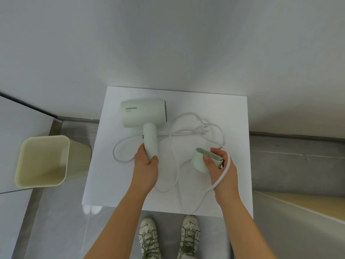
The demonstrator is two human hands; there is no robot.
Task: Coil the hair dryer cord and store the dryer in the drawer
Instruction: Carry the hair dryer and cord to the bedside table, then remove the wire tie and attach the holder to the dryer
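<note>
White bench (112,184) against a pale wall, grey floor all round, and we're looking straight down on it. The hair dryer (143,113) lies flat on the bench, barrel running left to right with the grille end to the right, handle pointing back at the person. Left hand (146,165) has the bottom of that handle, fingers (141,150) and thumb curled round it. Right hand (222,171) holds a pale green nozzle (200,162) well right of the handle, thumb on its near face, fingers over the far rim. The white cord (226,172) sprawls uncoiled in loose loops across the bench. One stretch crosses the right hand and runs toward the bench's near edge; it looks draped rather than gripped, though that's hard to call. The plug (201,130) rests right of the handle. A cream bin (43,161) stands on the floor to the left, and two laced shoes (149,238) show below the bench.
</note>
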